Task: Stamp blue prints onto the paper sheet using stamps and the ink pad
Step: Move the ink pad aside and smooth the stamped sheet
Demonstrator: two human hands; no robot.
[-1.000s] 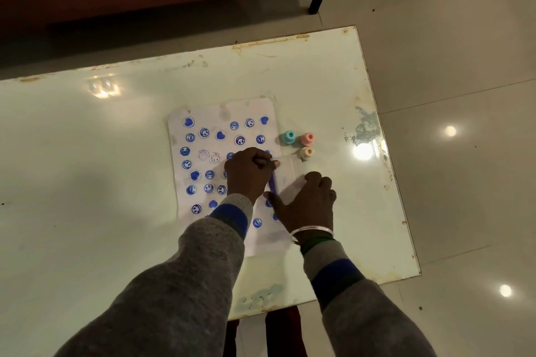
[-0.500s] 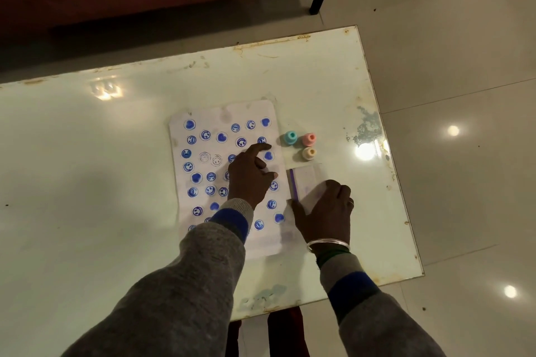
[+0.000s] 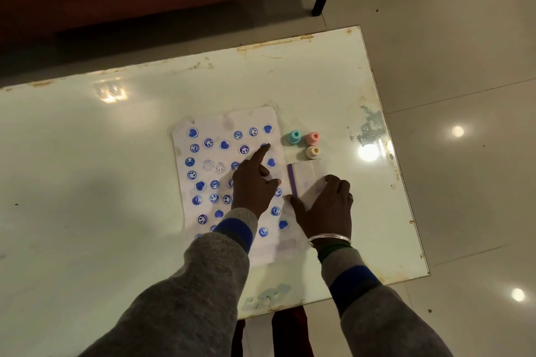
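Here, ink pad [image 3: 304, 174] clasped in right fingers [image 3: 336, 182], left forefinger [image 3: 259, 156] straight on paper sheet [image 3: 220, 124].

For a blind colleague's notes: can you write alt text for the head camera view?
A person's left hand points its index finger at a paper sheet covered in blue prints, while the right hand holds the ink pad beside it. A teal stamp, a pink stamp and a yellow stamp stand beyond the pad on a glossy table.
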